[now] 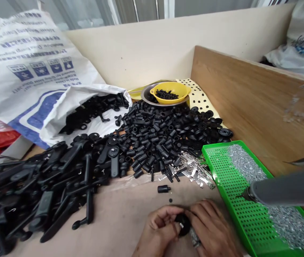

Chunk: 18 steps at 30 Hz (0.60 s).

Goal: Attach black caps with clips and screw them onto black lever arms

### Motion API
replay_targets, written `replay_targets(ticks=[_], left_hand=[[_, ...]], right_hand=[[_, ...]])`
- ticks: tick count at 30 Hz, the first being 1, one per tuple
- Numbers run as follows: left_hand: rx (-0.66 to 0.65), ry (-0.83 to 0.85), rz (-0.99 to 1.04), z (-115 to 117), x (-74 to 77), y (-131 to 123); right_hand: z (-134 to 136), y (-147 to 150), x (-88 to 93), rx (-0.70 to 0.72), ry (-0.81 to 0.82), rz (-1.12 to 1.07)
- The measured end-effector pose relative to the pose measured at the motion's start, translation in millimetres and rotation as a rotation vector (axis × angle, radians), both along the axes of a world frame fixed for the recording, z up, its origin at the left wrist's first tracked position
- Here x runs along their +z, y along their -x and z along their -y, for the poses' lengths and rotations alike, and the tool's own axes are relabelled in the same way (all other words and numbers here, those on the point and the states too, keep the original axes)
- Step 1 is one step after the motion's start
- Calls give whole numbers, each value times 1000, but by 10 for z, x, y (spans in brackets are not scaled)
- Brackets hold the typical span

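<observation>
My left hand (158, 232) pinches a round black plastic part (183, 224) at the lower middle, thumb and fingertips on its near and left side. Close against the right side of that part is my right hand (212, 226), its fingers curled and closed. A shiny silvery thing (194, 237) shows beneath the right fingers; its kind is unclear. Just beyond the hands lie a black cylindrical piece (163, 189) with a narrow end and a tiny black disc (170, 200).
Black crank handles (43, 210) pile at left, with small black cylinders (152, 150) and metal strips (193, 167) ahead. A green perforated tray (221, 185) holds silvery pieces; a grey tool (288, 187) juts over it. Behind are a yellow bowl (186, 89) and white sack (47, 46).
</observation>
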<state>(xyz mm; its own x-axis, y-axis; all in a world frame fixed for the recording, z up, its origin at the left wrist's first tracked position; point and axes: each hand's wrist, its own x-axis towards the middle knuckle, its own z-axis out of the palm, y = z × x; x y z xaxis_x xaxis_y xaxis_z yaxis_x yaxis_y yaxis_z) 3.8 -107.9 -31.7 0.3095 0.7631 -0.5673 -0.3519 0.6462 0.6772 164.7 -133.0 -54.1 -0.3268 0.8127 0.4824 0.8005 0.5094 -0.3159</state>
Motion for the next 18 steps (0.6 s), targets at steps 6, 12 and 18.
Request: replay_targets(ticks=[6,12,18], left_hand=[[-74,-13,-57,-61,46,-17],[-189,1,-151,-127,44,-12],[-230,-26,-141,-127,20,4]], right_hand=[[-5,-114,58,129,223,-51],[-58,-67,-26,90,231,-208],[-63,37,-49,23,196,-136]])
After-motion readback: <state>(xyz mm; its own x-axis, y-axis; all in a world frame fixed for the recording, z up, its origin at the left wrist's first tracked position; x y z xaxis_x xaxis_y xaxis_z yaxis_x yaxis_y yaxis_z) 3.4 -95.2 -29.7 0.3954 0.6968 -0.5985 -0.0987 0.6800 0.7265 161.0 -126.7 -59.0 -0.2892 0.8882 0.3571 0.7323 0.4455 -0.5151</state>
